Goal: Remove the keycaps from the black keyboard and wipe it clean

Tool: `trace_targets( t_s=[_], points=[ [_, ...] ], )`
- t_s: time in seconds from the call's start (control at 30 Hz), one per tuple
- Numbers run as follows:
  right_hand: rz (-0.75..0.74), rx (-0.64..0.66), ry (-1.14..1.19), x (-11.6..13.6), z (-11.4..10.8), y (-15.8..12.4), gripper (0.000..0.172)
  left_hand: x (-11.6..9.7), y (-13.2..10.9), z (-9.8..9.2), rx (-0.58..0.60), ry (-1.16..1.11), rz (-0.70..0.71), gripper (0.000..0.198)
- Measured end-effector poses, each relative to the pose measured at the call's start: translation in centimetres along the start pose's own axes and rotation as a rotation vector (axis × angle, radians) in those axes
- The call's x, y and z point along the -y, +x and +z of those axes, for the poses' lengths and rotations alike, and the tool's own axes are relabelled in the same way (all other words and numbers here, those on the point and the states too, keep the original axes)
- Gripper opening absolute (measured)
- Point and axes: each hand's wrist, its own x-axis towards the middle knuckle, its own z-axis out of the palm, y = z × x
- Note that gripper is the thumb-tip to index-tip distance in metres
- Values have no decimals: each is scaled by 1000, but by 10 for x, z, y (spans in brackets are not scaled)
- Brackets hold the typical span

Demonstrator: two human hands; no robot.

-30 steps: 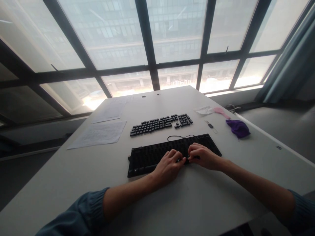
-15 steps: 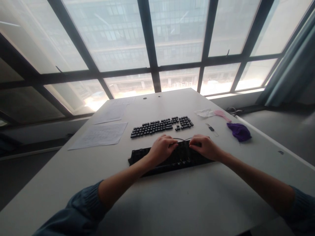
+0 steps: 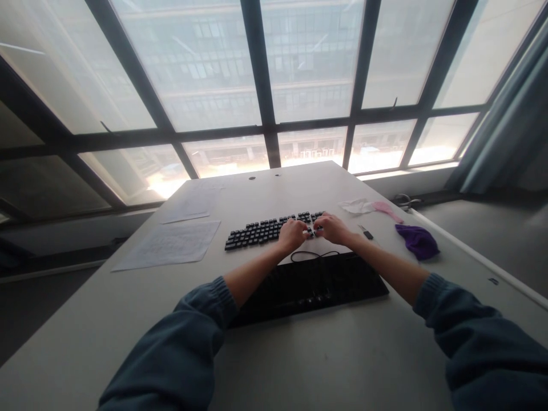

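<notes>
Black keycaps (image 3: 261, 231) lie on the white table in the layout of a keyboard. At the small arrow-key group (image 3: 310, 232) near their right end, both hands meet from either side. My left hand (image 3: 293, 234) has its fingers bent and drawn together at the left of this group. From the right, my right hand (image 3: 332, 228) pinches at the same group, fingertips pointing inward. The fingers partly hide the keycaps there. Nearer to me is the black keyboard base (image 3: 317, 285), partly beneath my forearms, with a thin black cable (image 3: 314, 254) looped at its far edge.
Written paper sheets (image 3: 171, 245) lie at the left of the table (image 3: 308, 365). On the right are a small dark tool (image 3: 367, 233), a white crumpled wrapper (image 3: 356, 206), a pink item (image 3: 387, 211) and a purple cloth (image 3: 416, 241). Windows stand beyond.
Both hands have moved forward, off the keyboard base and cable, to the arrow-key group. The base now shows more fully, and the cable loop lies free behind it.
</notes>
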Motion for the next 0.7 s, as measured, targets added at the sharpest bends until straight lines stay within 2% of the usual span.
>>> trace_targets(
  t_s=[0.2, 0.4, 0.5, 0.57, 0.63, 0.7],
  points=[
    [-70, 58, -24, 6, 10, 9, 11, 0, -2, 6, 15, 13, 21, 12],
    [-95, 67, -26, 8, 17, 11, 11, 3, -18, -7, 6, 5, 27, 15],
    [-97, 52, 2, 14, 13, 8, 10, 2, -35, -20, -5, -30, 42, 14],
    [-74, -4, 65, 19, 6, 0, 8, -2, -52, -29, -20, -104, 66, 14],
    [-43, -78, 181, 24, -6, -15, 6, -11, -72, -34, -13, -198, 97, 14],
    [-31, -90, 335, 29, -18, -39, 4, -23, -93, -35, 24, -265, 125, 14]
  ],
)
